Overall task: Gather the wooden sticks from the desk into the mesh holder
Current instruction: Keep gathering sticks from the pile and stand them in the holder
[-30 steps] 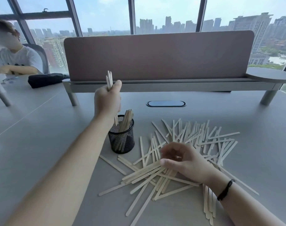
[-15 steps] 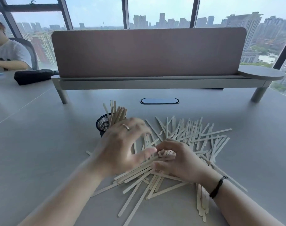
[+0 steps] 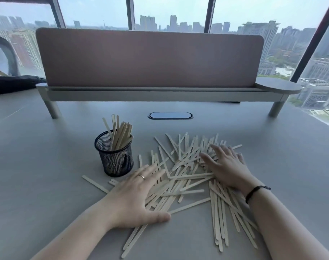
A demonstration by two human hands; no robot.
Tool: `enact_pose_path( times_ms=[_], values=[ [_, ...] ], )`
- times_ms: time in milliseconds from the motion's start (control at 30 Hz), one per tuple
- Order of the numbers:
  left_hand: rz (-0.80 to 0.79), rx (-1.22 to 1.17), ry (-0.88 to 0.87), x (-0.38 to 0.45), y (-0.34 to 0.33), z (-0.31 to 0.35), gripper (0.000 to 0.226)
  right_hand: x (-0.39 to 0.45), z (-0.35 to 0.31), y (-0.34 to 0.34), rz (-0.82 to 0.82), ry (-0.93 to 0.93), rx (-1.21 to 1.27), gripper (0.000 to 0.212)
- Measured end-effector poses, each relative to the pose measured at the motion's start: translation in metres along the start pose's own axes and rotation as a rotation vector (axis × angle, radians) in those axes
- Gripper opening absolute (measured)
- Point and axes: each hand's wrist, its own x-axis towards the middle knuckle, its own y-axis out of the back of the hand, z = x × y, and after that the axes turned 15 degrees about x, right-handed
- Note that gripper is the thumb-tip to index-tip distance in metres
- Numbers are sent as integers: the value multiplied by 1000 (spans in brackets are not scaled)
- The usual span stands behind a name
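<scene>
A loose pile of pale wooden sticks (image 3: 188, 177) lies spread on the grey desk. The black mesh holder (image 3: 115, 156) stands upright left of the pile with several sticks leaning inside it. My left hand (image 3: 135, 197), wearing a ring, lies flat with fingers spread on the pile's left side. My right hand (image 3: 225, 166), with a black wristband, lies flat with fingers spread on the pile's right side. Neither hand grips a stick. Sticks under both palms are hidden.
A brown divider panel (image 3: 148, 57) on a raised grey shelf (image 3: 160, 94) crosses the back of the desk. A cable grommet (image 3: 170, 115) sits in the desk behind the pile. A black bag (image 3: 13, 83) lies far left. Windows stand behind.
My left hand dropped its sticks into the holder, then came down flat onto the pile. My right hand opened and slid right and farther back over the sticks.
</scene>
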Motion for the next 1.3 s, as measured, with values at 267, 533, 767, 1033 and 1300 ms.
enact_pose_path(
  times_ms=[267, 533, 767, 1033, 1300],
  values=[
    [118, -125, -22, 4, -5, -2, 94, -23, -36, -17, -76, 201, 25, 73],
    [255, -236, 47, 10, -12, -6, 68, -31, -52, -33, -82, 312, 216, 72],
    [277, -204, 68, 9, -12, -6, 66, -40, -58, 30, -181, 223, 11, 76],
    [309, -132, 116, 9, -11, -9, 72, -70, -71, 47, -589, -62, -480, 98],
    [304, -163, 108, 8, -12, -10, 66, -64, -68, 32, -541, 22, -483, 73]
  ],
)
